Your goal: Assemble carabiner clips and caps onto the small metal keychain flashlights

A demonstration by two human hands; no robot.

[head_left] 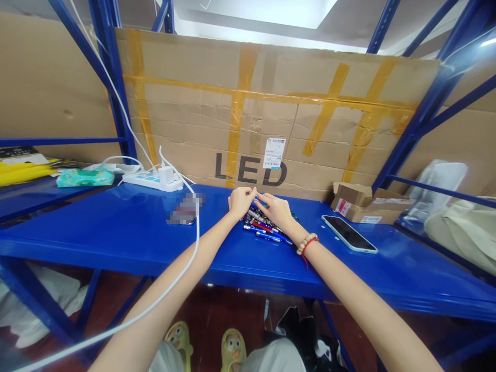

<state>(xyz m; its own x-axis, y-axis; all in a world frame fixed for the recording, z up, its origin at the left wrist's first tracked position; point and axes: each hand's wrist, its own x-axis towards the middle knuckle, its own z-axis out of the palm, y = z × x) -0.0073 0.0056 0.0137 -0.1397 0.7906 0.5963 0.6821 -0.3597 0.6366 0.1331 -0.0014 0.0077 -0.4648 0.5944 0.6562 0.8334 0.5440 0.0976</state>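
My left hand [242,202] is closed in a pinch above the blue tabletop. The fingertips of my right hand [277,211] meet it and are pinched together too. Whatever lies between the fingers is too small and hidden to name. Right below both hands lies a pile of small, shiny pen-like tubes [267,236] in blue, red, silver and dark colours. My right hand and wrist cover part of the pile. A beaded bracelet with a red cord [307,244] is on my right wrist.
A phone [349,234] lies to the right, before an open small carton [366,204]. A blurred-out flat object [184,209] and a white power strip [153,181] are on the left. A white cable [197,227] hangs across my left arm. A large taped carton [186,119] stands behind.
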